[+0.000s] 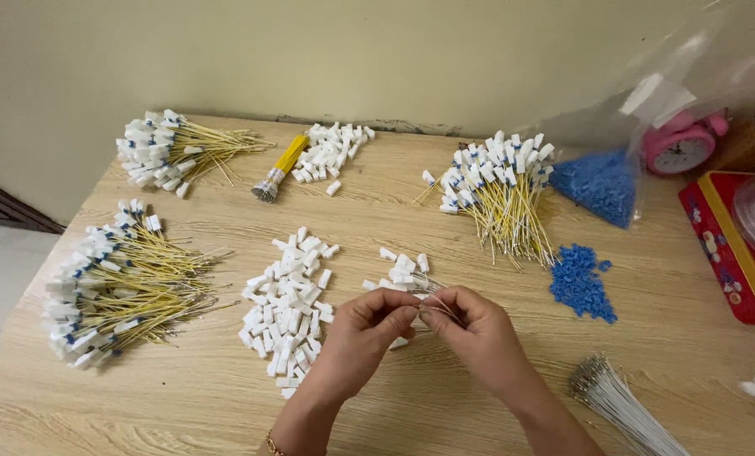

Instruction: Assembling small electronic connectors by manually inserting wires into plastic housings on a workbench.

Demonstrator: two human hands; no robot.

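Observation:
My left hand (362, 331) and my right hand (472, 328) meet over the wooden table (225, 397), fingertips pinched together on a small bunch of thin white wires (435, 297) that carry white plastic connectors (403, 270) at their far ends. Just left of my hands lies a heap of loose white connectors (289, 300). A small pile of blue plastic pieces (580, 283) lies to the right.
Finished bundles of yellow wires with white connectors lie at left (111, 291), far left (171, 150) and far right (500, 190). A tied yellow wire bunch (280, 167), more white connectors (331, 150), a clear bag of blue pieces (601, 181), a pink clock (680, 145), a red tin (728, 245) and white wires (627, 409) surround them.

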